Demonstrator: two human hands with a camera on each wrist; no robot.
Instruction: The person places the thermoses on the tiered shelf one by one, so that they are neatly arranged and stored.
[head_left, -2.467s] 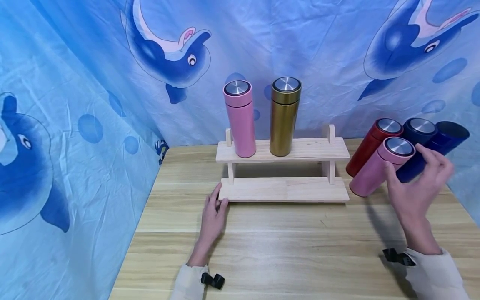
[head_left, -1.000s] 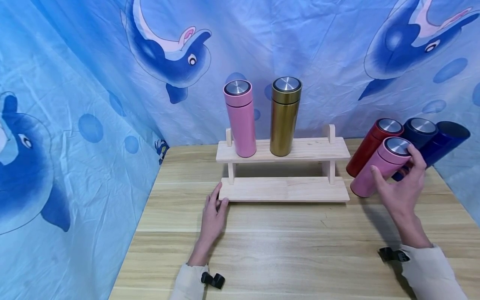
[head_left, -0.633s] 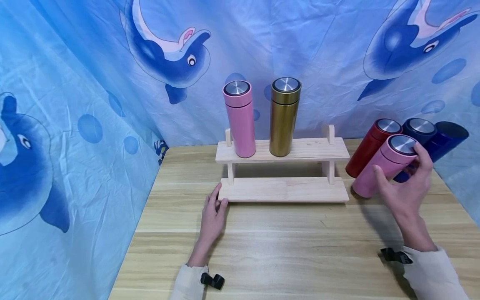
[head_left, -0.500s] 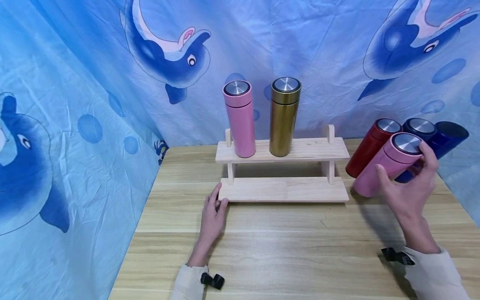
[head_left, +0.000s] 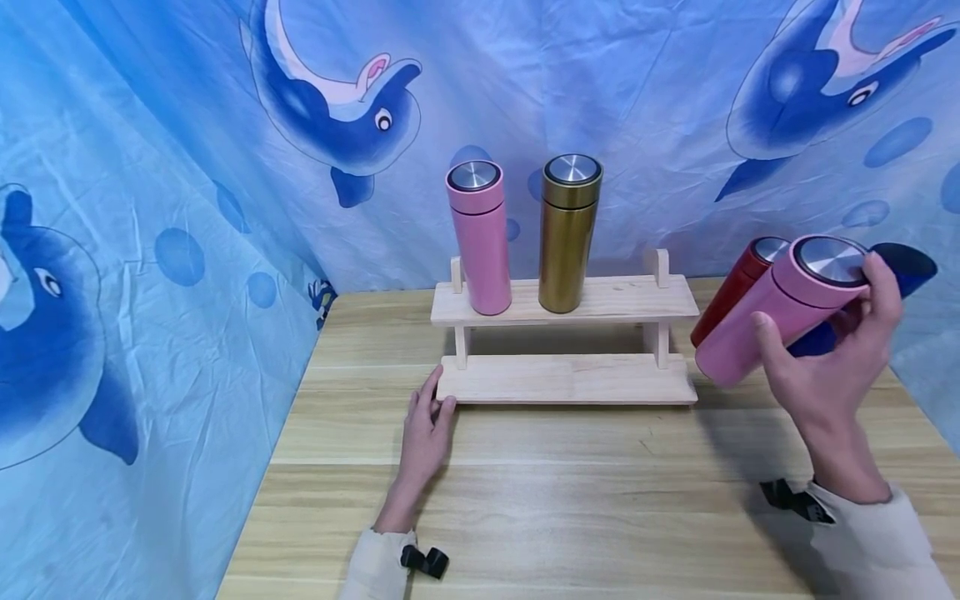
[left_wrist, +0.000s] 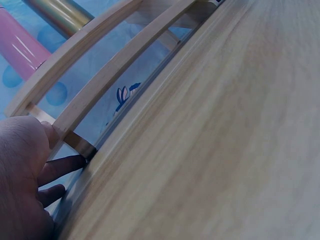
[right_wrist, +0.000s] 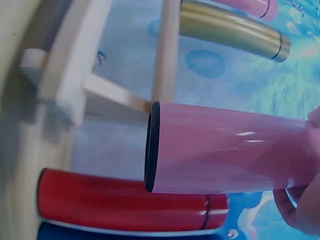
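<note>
A blue curtain (head_left: 195, 150) rises behind the wooden table (head_left: 570, 492); the head view takes in most of both, each wrist view only slices. The shelf (head_left: 566, 379), two boards high, shows top and front from the head; the left wrist view gives its left end, the right wrist view its right end. On the upper board stand a pink bottle (head_left: 483, 258) and a gold bottle (head_left: 568, 254); the left wrist view catches only their lower parts. The held bottle (head_left: 768, 312), also pink, hangs tilted, clear of the table and right of the shelf, in front of the red bottle (head_left: 731, 292) and a blue bottle (head_left: 813, 342). The head view gives its steel lid (head_left: 831, 258); only the right wrist view gives its dark base rim (right_wrist: 151, 147), and there the red bottle, half hidden from the head, shows nearly its full length. The right hand (head_left: 836, 383) grips the held bottle by its upper part, spread just to its width, thumb on the near side. The left hand (head_left: 423, 437) grasps nothing: its loosely extended fingers touch the lower board's left end, and the left wrist view shows two spread apart beside it.
</note>
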